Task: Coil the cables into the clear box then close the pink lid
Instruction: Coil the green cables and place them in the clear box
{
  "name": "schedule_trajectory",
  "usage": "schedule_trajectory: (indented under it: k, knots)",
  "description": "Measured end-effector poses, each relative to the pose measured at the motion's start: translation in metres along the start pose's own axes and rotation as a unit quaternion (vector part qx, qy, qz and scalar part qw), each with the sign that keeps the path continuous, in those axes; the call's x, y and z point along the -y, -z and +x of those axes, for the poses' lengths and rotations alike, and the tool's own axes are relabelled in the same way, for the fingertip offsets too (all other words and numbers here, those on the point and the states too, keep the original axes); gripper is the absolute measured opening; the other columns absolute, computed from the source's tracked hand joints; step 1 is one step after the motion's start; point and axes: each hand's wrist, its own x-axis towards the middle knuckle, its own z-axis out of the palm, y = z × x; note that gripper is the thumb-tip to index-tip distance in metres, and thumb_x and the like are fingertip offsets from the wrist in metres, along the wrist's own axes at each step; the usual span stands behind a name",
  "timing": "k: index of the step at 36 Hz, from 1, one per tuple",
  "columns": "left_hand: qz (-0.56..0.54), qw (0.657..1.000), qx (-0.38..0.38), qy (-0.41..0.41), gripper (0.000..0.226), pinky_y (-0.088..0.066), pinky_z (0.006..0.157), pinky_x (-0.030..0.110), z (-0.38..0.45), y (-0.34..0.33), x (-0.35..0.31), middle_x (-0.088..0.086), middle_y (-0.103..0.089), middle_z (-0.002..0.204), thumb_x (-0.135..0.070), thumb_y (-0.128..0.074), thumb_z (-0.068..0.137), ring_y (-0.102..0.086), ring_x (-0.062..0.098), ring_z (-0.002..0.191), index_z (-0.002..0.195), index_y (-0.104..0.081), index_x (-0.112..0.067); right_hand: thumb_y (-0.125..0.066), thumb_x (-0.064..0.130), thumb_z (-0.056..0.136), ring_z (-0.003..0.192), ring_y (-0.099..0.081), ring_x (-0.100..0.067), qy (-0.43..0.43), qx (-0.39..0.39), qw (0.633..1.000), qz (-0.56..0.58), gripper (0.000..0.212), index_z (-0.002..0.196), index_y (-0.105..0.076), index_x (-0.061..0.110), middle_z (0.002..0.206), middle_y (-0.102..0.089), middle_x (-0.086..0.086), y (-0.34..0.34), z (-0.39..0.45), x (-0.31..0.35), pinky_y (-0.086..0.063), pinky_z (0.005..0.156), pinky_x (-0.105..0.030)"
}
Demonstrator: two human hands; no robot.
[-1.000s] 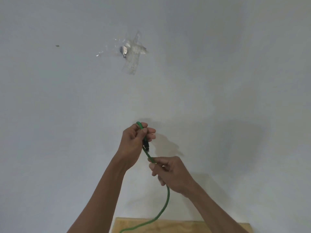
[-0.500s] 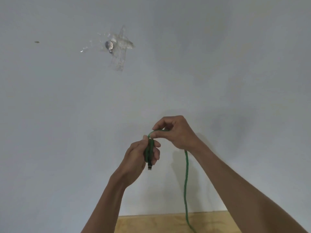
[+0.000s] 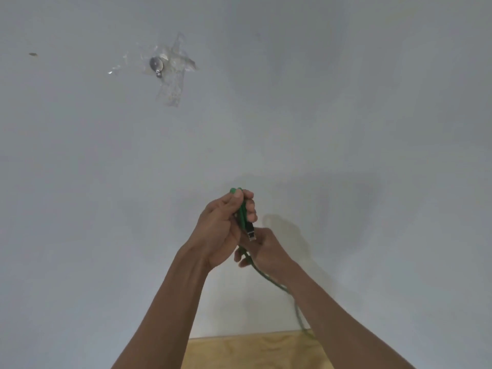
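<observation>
A: Where is the green cable [image 3: 269,277] right now?

B: Up in the air in front of a pale grey wall [image 3: 346,102], held in both hands. The left hand [image 3: 222,230] has its fingers [image 3: 247,206] closed around a short bundle of folded green loops, thumb pressed on top, with the bend of the loops poking out just above the fist.

A: And the plug end?

B: A dark connector with a metal tip [image 3: 250,233] hangs out of the bottom of that left fist, pointing down, just touching the right hand [image 3: 262,251].

A: What is the right hand doing?

B: It sits just below and to the right of the left one, fingers curled around the loose run of the cable. From there the cable drops down and to the right, along the near side of the right forearm, toward the wooden surface [image 3: 253,352] at the bottom edge of the view. That lower stretch is blurred.

A: Can you see the clear box or the pink lid?

B: Neither is in view. Only a strip of the surface shows between the forearms.

A: Anything on the wall?

B: A patch of clear tape over a small metal piece [image 3: 170,70], far up and to the left, and a tiny dark speck [image 3: 33,54] further left.
</observation>
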Motion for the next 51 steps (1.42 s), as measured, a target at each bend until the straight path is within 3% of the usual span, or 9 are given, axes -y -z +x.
schedule_trajectory:
  k: [6, 13, 18, 24, 28, 34, 37, 42, 51]
  knots:
    - [0.116, 0.992, -0.052, -0.024, 0.020, -0.044, 0.082, 0.035, 0.007, 0.024, -0.002, 0.006, -0.062, 0.078, -0.021, -0.049, 0.103, -0.052, 0.018, 0.068, 0.099, -0.062, -0.006, -0.063, 0.027, 0.098, 0.053, -0.054, -0.015, 0.000, 0.015, 1.000, -0.010, 0.028, 0.122, -0.071, 0.016, 0.076, -0.070, -0.001, -0.006, -0.018, -0.008, -0.052, 0.054, -0.031]
    - [0.250, 0.964, -0.078, -0.042, 0.022, -0.043, 0.069, 0.033, 0.002, 0.050, 0.006, 0.004, -0.065, 0.077, -0.020, -0.051, 0.103, -0.052, 0.017, 0.066, 0.104, -0.062, -0.001, -0.075, 0.016, 0.088, 0.049, -0.055, -0.010, 0.038, 0.046, 0.993, -0.101, 0.030, 0.118, -0.072, 0.012, 0.086, -0.074, 0.001, 0.000, -0.027, 0.015, -0.051, 0.053, -0.029]
    - [0.302, 0.952, -0.054, -0.015, 0.045, -0.038, 0.065, 0.040, -0.009, 0.065, 0.016, 0.014, -0.059, 0.076, -0.039, -0.042, 0.105, -0.048, 0.026, 0.069, 0.099, -0.063, 0.001, -0.079, 0.014, 0.084, 0.085, -0.075, -0.028, 0.112, 0.049, 0.981, -0.152, 0.022, 0.103, -0.075, 0.023, 0.090, -0.079, -0.002, 0.010, -0.019, 0.050, -0.059, 0.085, -0.051]
    - [0.249, 0.966, 0.007, 0.071, 0.086, -0.038, 0.078, 0.041, -0.026, 0.044, 0.027, 0.012, -0.059, 0.078, -0.071, -0.012, 0.094, -0.046, 0.025, 0.075, 0.108, -0.061, -0.002, -0.087, 0.016, 0.075, 0.065, -0.066, -0.013, 0.157, -0.006, 0.971, -0.178, 0.015, 0.085, -0.076, 0.016, 0.074, -0.074, 0.004, 0.020, 0.007, 0.073, -0.053, 0.068, -0.027]
    - [0.142, 0.987, 0.019, 0.073, 0.084, -0.039, 0.078, 0.038, -0.032, 0.029, 0.028, 0.014, -0.054, 0.076, -0.071, -0.013, 0.093, -0.046, 0.024, 0.069, 0.108, -0.059, -0.003, -0.088, 0.013, 0.072, 0.055, -0.049, -0.012, 0.135, -0.021, 0.983, -0.121, 0.014, 0.079, -0.076, 0.013, 0.068, -0.070, 0.009, 0.032, 0.019, 0.065, -0.043, 0.056, -0.022]
    - [0.077, 0.994, 0.054, 0.060, 0.070, -0.040, 0.080, 0.037, -0.032, 0.013, 0.027, 0.013, -0.054, 0.077, -0.060, -0.017, 0.101, -0.049, 0.020, 0.066, 0.107, -0.059, -0.004, -0.073, 0.015, 0.090, 0.069, -0.063, -0.026, 0.101, -0.016, 0.995, -0.016, 0.015, 0.095, -0.075, 0.001, 0.076, -0.071, -0.011, 0.035, 0.017, 0.043, -0.052, 0.068, -0.038]
    - [0.044, 0.995, 0.076, 0.045, 0.065, -0.040, 0.082, 0.037, -0.029, 0.004, 0.023, 0.012, -0.052, 0.077, -0.052, -0.018, 0.105, -0.047, 0.021, 0.066, 0.112, -0.059, -0.002, -0.051, 0.001, 0.100, 0.045, -0.063, -0.020, 0.085, 0.014, 0.996, 0.036, 0.018, 0.095, -0.068, -0.004, 0.052, -0.064, -0.006, 0.033, 0.009, 0.036, -0.048, 0.052, -0.027]
    - [-0.020, 0.997, 0.070, 0.040, 0.063, -0.042, 0.080, 0.037, -0.022, -0.009, 0.016, 0.012, -0.053, 0.074, -0.055, -0.027, 0.101, -0.047, 0.022, 0.064, 0.105, -0.061, -0.001, -0.048, 0.002, 0.085, 0.050, -0.053, -0.015, 0.039, -0.009, 0.994, 0.098, 0.044, 0.052, -0.062, 0.027, 0.051, -0.056, 0.007, 0.018, -0.003, 0.017, -0.044, 0.056, -0.026]
    - [0.061, 0.998, -0.029, -0.016, 0.072, -0.043, 0.079, 0.035, 0.003, 0.017, -0.002, 0.006, -0.053, 0.072, -0.059, -0.018, 0.102, -0.049, 0.017, 0.062, 0.119, -0.056, 0.000, -0.059, 0.024, 0.100, 0.052, -0.042, -0.011, 0.001, -0.006, 1.000, -0.009, 0.021, 0.115, -0.073, 0.019, 0.074, -0.068, 0.003, -0.007, -0.033, -0.007, -0.040, 0.047, -0.024]
